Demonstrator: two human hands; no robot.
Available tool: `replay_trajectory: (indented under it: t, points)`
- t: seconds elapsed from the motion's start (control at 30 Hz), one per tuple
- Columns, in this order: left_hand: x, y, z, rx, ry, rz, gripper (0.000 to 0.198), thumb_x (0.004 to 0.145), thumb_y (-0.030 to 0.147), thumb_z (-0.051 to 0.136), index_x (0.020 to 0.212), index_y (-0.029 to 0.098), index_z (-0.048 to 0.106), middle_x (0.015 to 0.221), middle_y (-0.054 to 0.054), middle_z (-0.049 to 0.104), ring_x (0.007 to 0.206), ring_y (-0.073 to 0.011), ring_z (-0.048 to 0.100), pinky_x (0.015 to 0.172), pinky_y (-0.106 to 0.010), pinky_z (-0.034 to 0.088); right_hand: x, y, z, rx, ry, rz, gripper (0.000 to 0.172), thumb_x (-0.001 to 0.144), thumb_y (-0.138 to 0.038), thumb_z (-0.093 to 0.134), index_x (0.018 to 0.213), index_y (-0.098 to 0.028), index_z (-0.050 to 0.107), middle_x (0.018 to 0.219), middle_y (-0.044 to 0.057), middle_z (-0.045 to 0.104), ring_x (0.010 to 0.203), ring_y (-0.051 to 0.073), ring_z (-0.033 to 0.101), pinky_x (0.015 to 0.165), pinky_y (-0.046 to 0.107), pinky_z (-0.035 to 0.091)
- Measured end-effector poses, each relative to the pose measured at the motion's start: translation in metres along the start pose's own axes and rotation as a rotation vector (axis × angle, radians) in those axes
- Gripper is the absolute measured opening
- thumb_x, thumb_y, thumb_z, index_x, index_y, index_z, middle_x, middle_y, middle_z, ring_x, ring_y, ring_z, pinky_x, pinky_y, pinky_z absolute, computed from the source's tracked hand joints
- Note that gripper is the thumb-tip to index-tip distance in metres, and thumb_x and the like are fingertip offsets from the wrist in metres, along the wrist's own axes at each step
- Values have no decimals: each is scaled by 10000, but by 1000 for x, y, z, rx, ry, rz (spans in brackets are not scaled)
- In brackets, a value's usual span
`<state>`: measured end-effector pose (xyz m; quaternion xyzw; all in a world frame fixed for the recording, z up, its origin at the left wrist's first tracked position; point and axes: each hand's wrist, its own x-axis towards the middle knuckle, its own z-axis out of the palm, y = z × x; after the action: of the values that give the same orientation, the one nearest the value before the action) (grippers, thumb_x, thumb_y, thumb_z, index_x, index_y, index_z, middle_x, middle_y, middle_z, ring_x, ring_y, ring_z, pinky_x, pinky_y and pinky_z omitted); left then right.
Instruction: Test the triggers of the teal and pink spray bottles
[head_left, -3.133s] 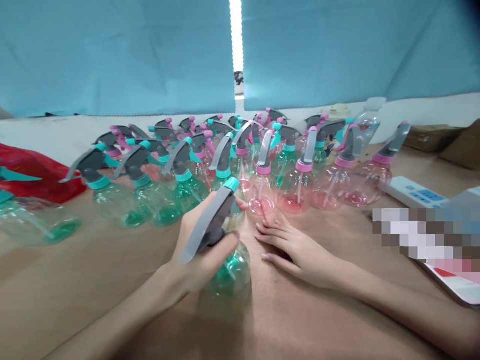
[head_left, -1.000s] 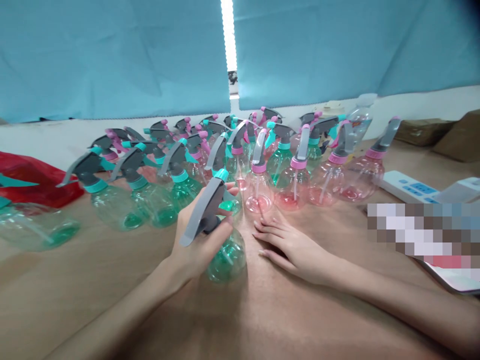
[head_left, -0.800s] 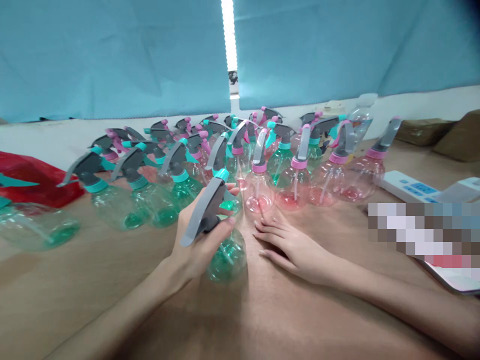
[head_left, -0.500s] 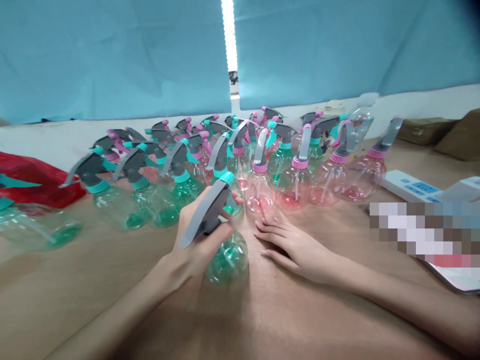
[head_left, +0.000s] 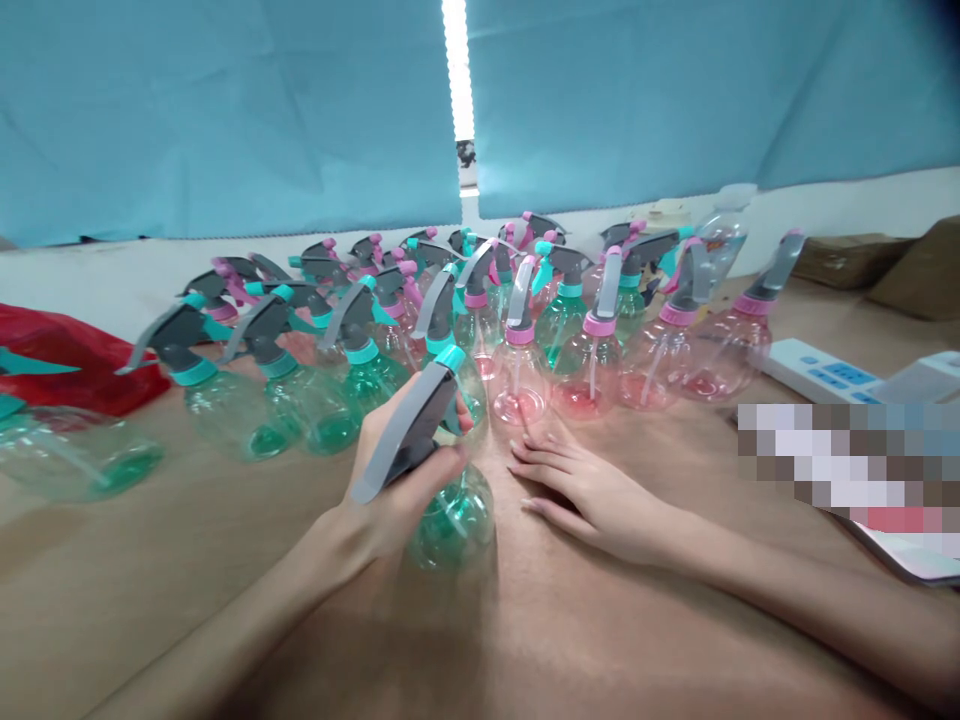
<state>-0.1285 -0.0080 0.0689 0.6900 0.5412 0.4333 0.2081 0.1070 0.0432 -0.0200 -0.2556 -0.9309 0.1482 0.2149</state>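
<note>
My left hand [head_left: 390,490] is wrapped round the neck and trigger of a green spray bottle [head_left: 454,520] with a grey and teal spray head. Its base is at the tabletop, and the hand hides its collar. My right hand [head_left: 589,490] lies on the table to the right of it, fingers stretched out and holding nothing. Just beyond those fingertips stands a pink spray bottle [head_left: 519,385]. More pink ones, such as a pink-collared spray bottle [head_left: 589,370], stand farther right, while a green spray bottle [head_left: 311,400] stands among others at the left.
Several rows of green and pink spray bottles fill the back of the table [head_left: 570,640]. A red bag [head_left: 97,370] lies at left. On the right are a white power strip [head_left: 817,370], a pixelated flat object and brown boxes [head_left: 919,270]. A clear bottle [head_left: 724,240] stands behind.
The spray head in my left hand has shifted very slightly left and its grey lever tip sits a little lower. My right hand has not moved.
</note>
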Motion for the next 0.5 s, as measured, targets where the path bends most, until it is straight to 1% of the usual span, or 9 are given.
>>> replay_trajectory:
  t: [0.07, 0.1, 0.13, 0.17, 0.23, 0.3, 0.4, 0.47, 0.5]
  points:
    - [2, 4, 1, -46, -6, -63, 268, 829, 282, 608, 1094, 260, 646, 858, -16, 689, 796, -209, 633, 693, -322, 525, 0, 0, 0, 4, 1, 0, 466, 1002, -419, 437, 1340, -127, 572, 1402, 148, 562, 1342, 293, 473, 1137, 527, 357]
    - [4, 7, 2, -75, -5, -84, 285, 820, 280, 604, 1103, 258, 639, 861, -18, 691, 842, -222, 639, 739, -338, 528, 0, 0, -1, 9, 2, 0, 461, 1002, -417, 440, 1336, -131, 575, 1401, 148, 564, 1340, 293, 475, 1133, 528, 362]
    - [6, 10, 3, -93, 22, -79, 306, 807, 279, 597, 1110, 255, 631, 862, -20, 692, 863, -228, 640, 768, -354, 527, 0, 0, -1, 15, 4, -1, 455, 1002, -415, 440, 1334, -135, 577, 1399, 147, 566, 1337, 293, 477, 1130, 530, 367]
    - [8, 13, 5, -113, 2, -45, 333, 778, 288, 609, 1109, 251, 627, 848, -17, 692, 832, -225, 642, 773, -363, 531, 0, 0, -1, 19, 5, -2, 450, 1003, -413, 438, 1333, -140, 578, 1399, 145, 566, 1334, 293, 480, 1126, 532, 370]
    - [10, 19, 7, -124, -7, 4, 345, 784, 291, 590, 1126, 249, 612, 883, -23, 694, 818, -217, 645, 796, -379, 536, 0, 0, -1, 21, 4, -2, 446, 1006, -412, 431, 1331, -145, 579, 1399, 143, 566, 1331, 293, 483, 1124, 534, 372]
    - [11, 22, 9, -102, -17, 27, 340, 799, 273, 574, 1138, 252, 596, 994, -39, 692, 863, -214, 658, 804, -370, 549, 0, 0, -1, 17, 0, -1, 447, 1007, -415, 428, 1329, -144, 579, 1399, 142, 567, 1332, 293, 482, 1127, 533, 367]
    - [11, 24, 10, -99, 0, 70, 346, 792, 204, 566, 1135, 246, 582, 1193, -52, 659, 1037, -225, 655, 838, -341, 571, 0, 0, -1, 17, -4, -2, 449, 1004, -416, 434, 1325, -141, 583, 1400, 144, 565, 1334, 294, 480, 1129, 531, 366]
    - [10, 23, 11, -110, 10, 101, 364, 784, 156, 564, 1140, 230, 577, 1258, -55, 640, 1134, -227, 628, 871, -328, 577, 1, 0, -2, 22, -2, -3, 448, 1003, -410, 437, 1320, -132, 586, 1400, 151, 564, 1335, 298, 478, 1127, 535, 367]
    - [10, 23, 12, -107, 15, 115, 367, 785, 141, 563, 1142, 221, 577, 1262, -57, 639, 1150, -221, 622, 881, -321, 577, 1, 0, -2, 23, -2, -6, 449, 1003, -406, 438, 1317, -123, 588, 1400, 157, 562, 1335, 301, 478, 1124, 538, 369]
